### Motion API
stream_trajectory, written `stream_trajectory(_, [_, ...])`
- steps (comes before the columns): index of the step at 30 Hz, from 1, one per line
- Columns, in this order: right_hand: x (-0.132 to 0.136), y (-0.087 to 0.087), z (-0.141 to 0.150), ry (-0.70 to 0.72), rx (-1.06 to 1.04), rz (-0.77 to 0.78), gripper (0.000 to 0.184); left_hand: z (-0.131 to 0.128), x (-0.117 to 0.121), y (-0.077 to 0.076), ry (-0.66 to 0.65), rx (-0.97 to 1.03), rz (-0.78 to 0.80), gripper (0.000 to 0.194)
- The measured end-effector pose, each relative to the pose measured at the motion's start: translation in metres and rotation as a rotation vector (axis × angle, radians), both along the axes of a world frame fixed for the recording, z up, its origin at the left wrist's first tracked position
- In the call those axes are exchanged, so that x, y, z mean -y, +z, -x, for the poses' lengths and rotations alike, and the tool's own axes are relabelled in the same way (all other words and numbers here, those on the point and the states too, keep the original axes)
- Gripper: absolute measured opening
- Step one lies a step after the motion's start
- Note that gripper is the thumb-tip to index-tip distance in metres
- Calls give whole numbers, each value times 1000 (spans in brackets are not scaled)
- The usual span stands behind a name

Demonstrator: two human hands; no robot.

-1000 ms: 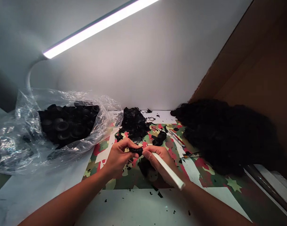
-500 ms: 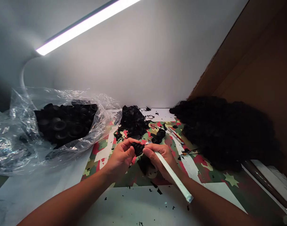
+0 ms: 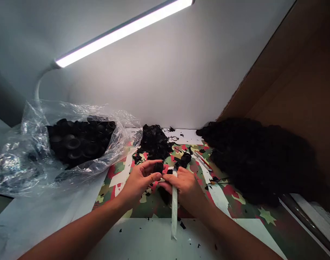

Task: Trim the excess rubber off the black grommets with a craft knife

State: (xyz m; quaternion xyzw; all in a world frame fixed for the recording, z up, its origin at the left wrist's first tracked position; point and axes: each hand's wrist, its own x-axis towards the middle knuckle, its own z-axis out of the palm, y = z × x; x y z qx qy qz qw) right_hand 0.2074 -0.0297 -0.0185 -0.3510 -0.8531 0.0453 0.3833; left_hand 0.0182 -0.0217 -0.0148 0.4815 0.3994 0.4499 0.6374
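Pinched between the thumb and fingers of my left hand (image 3: 140, 180) is a small black ribbed rubber bellows (image 3: 158, 167), its ridges showing. My right hand (image 3: 185, 186) is closed round a slim tool with a long white wrapped handle (image 3: 174, 213), which hangs down toward me. The tool's short tip points away, close to the bellows; its exact kind is unclear. A small black scrap shows near that tip. My right fingertips are close to my left thumb, below the bellows.
A clear plastic bag (image 3: 121, 135) of black rubber parts (image 3: 78, 141) lies left. Black scraps (image 3: 154, 141) are heaped at the back centre, and a large black pile (image 3: 251, 155) leans by cardboard (image 3: 294, 83). Thin tools (image 3: 204, 160) lie on the patterned mat (image 3: 118, 211). A lamp (image 3: 127, 32) hangs above.
The white handle has swung from slanting right to pointing nearly straight toward me as my right hand turned over. The bellows now stands more upright in my left hand. The view shifted slightly.
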Motion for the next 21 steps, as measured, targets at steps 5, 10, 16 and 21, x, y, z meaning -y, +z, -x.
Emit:
stream_trajectory(5, [2,10,-2,-56,-323,511,35,2,0,0,-70,-25,-79,41])
stream_trajectory(10, [1,10,2,-19,-454,785,29,-1,0,-3,-42,-71,-82,41])
stream_trajectory(16, [2,9,5,-35,-519,871,36,-1,-1,4,41,-67,-67,26])
stream_trajectory(21, [-2,12,2,-100,-558,787,31,2,0,9,51,-125,-37,25])
